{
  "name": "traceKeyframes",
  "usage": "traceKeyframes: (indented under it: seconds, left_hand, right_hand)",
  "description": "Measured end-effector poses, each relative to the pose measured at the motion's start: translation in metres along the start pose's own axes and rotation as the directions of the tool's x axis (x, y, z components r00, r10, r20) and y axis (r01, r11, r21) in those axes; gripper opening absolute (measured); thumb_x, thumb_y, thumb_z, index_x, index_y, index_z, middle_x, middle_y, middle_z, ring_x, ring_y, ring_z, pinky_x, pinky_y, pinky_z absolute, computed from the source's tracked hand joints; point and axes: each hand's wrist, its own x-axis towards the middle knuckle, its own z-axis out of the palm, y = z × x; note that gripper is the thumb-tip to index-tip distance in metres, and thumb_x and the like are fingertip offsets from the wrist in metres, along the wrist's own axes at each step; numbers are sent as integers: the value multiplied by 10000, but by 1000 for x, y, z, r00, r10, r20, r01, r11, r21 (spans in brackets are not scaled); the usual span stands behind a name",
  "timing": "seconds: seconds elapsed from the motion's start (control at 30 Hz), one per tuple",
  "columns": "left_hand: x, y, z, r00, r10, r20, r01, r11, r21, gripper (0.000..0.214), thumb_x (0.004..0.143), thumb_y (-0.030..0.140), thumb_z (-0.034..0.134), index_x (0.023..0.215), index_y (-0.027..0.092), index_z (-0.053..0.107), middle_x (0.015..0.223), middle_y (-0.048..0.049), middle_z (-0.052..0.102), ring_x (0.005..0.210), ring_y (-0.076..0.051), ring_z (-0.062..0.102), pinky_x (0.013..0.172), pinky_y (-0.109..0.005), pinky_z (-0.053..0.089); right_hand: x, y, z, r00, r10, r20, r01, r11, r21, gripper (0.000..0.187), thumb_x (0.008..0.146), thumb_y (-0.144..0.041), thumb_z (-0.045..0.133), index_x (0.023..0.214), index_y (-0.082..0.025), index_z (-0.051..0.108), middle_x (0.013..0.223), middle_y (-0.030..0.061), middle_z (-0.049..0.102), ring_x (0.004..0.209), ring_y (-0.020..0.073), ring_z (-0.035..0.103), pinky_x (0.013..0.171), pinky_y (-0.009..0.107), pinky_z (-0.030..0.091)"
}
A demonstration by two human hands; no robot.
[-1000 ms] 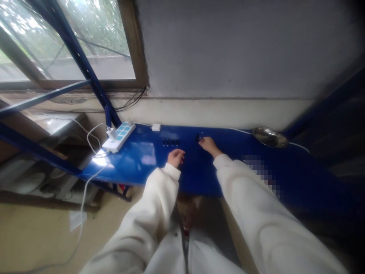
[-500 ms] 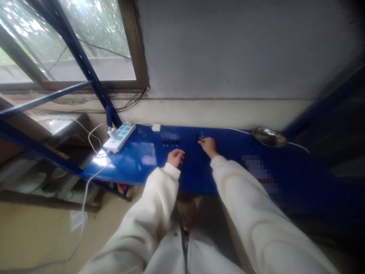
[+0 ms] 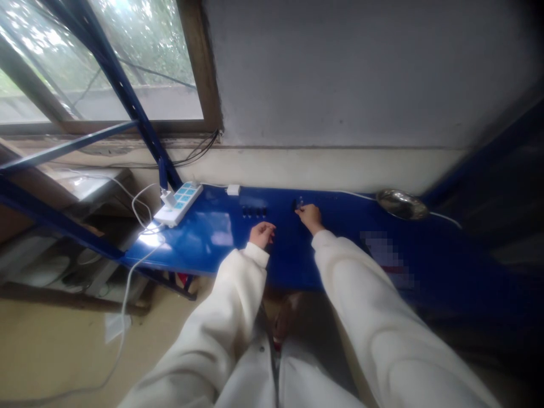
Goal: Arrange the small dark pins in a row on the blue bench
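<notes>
Both my arms, in white sleeves, reach onto a blue metal shelf board (image 3: pixel 204 238). My left hand (image 3: pixel 262 233) rests on the board with its fingers curled, just in front of a row of small dark pieces (image 3: pixel 254 211). My right hand (image 3: pixel 310 216) is farther back, its fingertips pinched at a small dark part (image 3: pixel 296 203) lying on the board. What the left hand's curled fingers hold, if anything, is hidden.
A white and blue power strip (image 3: pixel 178 203) with plugged white cables lies at the board's left back. A white charger (image 3: pixel 232 190) sits by the wall. A metal bowl (image 3: pixel 402 204) stands at the right back. Blue rack beams (image 3: pixel 127 102) cross the window on the left.
My right hand has slid slightly left along the back of the board. The left hand has stayed where it was.
</notes>
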Motion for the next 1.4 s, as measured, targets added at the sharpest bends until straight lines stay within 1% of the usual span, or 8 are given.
traceKeyframes:
  seconds: [0.27,0.37,0.47,0.57,0.67,0.9,1.23,1.4]
  left_hand:
    - [2,-2,0,1000,-9,5,9,1000,5,128,701,229,482,726,116,535,493,37,495,327,-37,410,349,-162,310]
    - [1,-6,1,998,40,-48,-34,991,128,151,715,214,456,802,124,539,530,23,510,369,-56,432,399,-181,351]
    - [-5,-3,6,965,250,-81,-192,881,433,227,701,181,474,913,154,550,690,-32,577,584,-114,539,569,-224,419]
    - [-11,10,11,934,357,-16,-254,695,673,401,726,186,452,1126,178,469,1007,-101,567,864,-183,552,718,-259,411]
    - [-9,26,14,962,272,-29,-137,572,809,562,760,220,411,1298,155,261,1116,-157,508,872,-217,566,722,-282,405]
    - [14,43,14,996,64,-55,23,425,905,697,749,206,425,1342,85,81,858,-200,599,813,-279,591,754,-377,389]
    - [33,45,12,998,36,-48,32,367,930,643,732,116,418,1319,46,166,854,-230,600,845,-273,595,769,-369,398]
    - [37,43,13,999,43,-13,-1,307,952,436,766,100,368,1202,94,370,962,-227,569,902,-265,579,769,-374,411]
  right_hand:
    - [6,3,-8,994,47,99,-55,996,74,206,620,-247,644,786,-128,663,820,127,658,803,218,608,632,248,425]
    - [-4,0,-13,992,105,72,-115,983,146,258,599,-228,648,827,-108,638,863,143,644,813,222,602,655,259,429]
    - [-27,-7,-12,990,133,39,-138,922,361,278,641,-263,590,874,-113,605,839,114,641,735,181,603,637,254,442]
    - [-54,-16,-4,993,68,-100,1,825,565,250,688,-309,517,848,-129,584,828,87,632,740,152,584,676,253,444]
    - [-74,-21,2,978,19,-210,120,770,627,251,736,-333,443,848,-144,563,846,80,621,769,143,567,722,265,437]
    - [-85,-20,1,981,-6,-195,132,757,640,244,747,-327,422,842,-145,554,835,81,612,765,139,561,724,256,435]
    - [-86,-19,3,987,-45,-156,137,740,658,245,737,-334,442,833,-145,565,812,74,618,757,147,568,717,265,442]
    - [-84,-18,6,988,-53,-144,136,735,664,264,730,-355,455,838,-144,572,818,75,622,768,149,570,724,268,441]
